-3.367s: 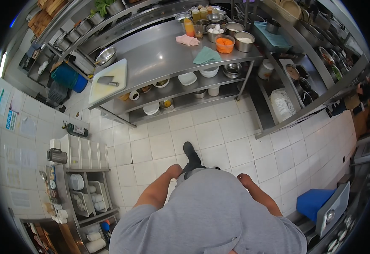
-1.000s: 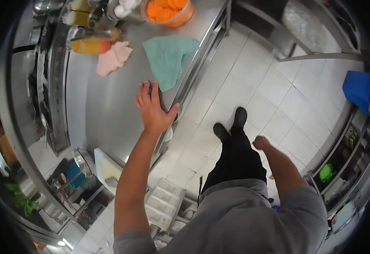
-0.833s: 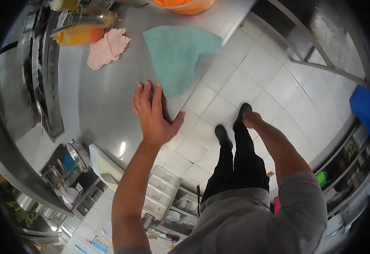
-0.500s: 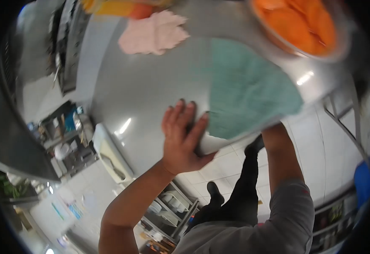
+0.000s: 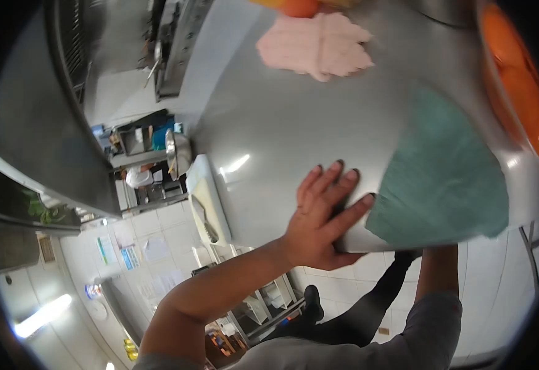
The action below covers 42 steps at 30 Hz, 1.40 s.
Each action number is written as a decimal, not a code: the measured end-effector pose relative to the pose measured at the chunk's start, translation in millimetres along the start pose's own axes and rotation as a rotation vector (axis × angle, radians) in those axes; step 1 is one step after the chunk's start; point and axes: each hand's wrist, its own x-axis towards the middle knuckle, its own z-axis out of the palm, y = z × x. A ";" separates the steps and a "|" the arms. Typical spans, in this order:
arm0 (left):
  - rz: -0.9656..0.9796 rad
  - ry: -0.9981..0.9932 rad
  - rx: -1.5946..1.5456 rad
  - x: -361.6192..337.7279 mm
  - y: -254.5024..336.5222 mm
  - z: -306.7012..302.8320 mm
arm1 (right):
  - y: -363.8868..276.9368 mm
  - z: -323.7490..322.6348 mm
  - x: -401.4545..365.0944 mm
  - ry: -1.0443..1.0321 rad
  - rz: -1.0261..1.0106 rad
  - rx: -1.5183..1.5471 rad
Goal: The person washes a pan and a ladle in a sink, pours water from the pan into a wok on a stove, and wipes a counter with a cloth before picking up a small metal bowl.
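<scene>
My left hand (image 5: 325,222) lies palm down on the steel table (image 5: 263,123) at its near edge, fingers stretched and apart, thumb over the rim. Its index fingertip is beside the left edge of a green cloth (image 5: 445,172), which lies spread out up to the table's near edge. My right forearm (image 5: 439,271) reaches up under that edge, so my right hand and its fingers are hidden. Farther back lies a pink, jagged-edged flat piece (image 5: 319,46), perhaps cloth.
A bowl of orange pieces (image 5: 516,92) stands at the right. Beyond the pink piece is an orange and yellow object (image 5: 300,6), cut off by the frame. A white board with a knife-like tool (image 5: 204,209) sits at the left. Shelves (image 5: 263,302) stand below.
The view has turned, so the table's things appear farther right. My left hand keeps its place beside the green cloth. My right hand stays hidden under the edge.
</scene>
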 end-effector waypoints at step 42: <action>-0.063 0.242 -0.009 67.8 113.6 15.0 | 3.7 -196.2 -605.2 0.532 0.693 0.352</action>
